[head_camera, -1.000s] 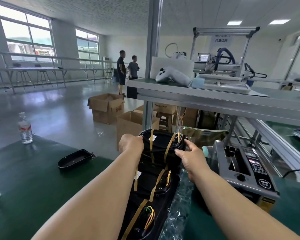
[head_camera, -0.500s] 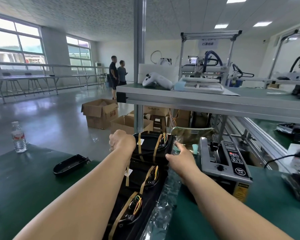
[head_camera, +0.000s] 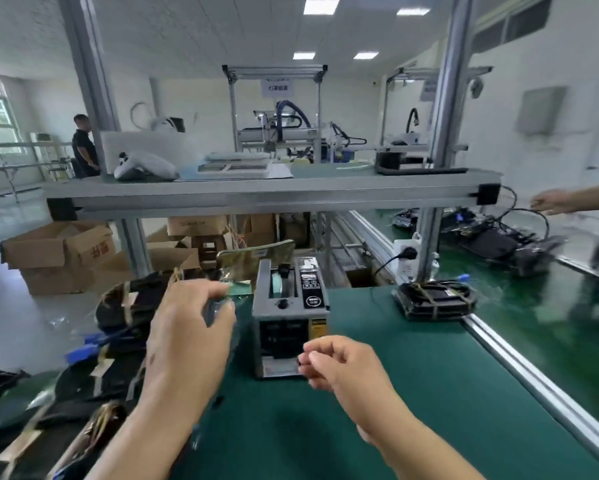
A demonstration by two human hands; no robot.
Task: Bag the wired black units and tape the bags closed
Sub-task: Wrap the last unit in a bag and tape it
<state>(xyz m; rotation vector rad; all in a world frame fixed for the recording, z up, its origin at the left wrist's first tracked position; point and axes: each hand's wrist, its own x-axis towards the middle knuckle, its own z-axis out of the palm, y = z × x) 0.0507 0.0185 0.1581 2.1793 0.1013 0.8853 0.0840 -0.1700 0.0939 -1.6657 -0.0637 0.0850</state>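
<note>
A row of black wired units (head_camera: 118,306) strapped with tan tape lies along the left of the green table, blurred. My left hand (head_camera: 187,334) hovers over the row's far end, its curled fingers gripping the edge of a clear plastic bag (head_camera: 220,308). My right hand (head_camera: 339,365) is at the front outlet of the grey tape dispenser (head_camera: 287,306), fingers curled with thumb and forefinger close together. No tape can be made out between them. One bagged black unit (head_camera: 436,299) rests at the table's right edge.
The green table (head_camera: 412,393) ends at a metal rail on the right. A shelf (head_camera: 273,192) overhangs the far side. Cardboard boxes (head_camera: 59,254) stand on the floor to the left. Another person's hand (head_camera: 550,202) reaches in at far right over more black units (head_camera: 498,244).
My view swung right. My right hand left the bag and the top unit and moved to the tape dispenser's outlet. My left hand shifted from the unit's left side to the bag edge.
</note>
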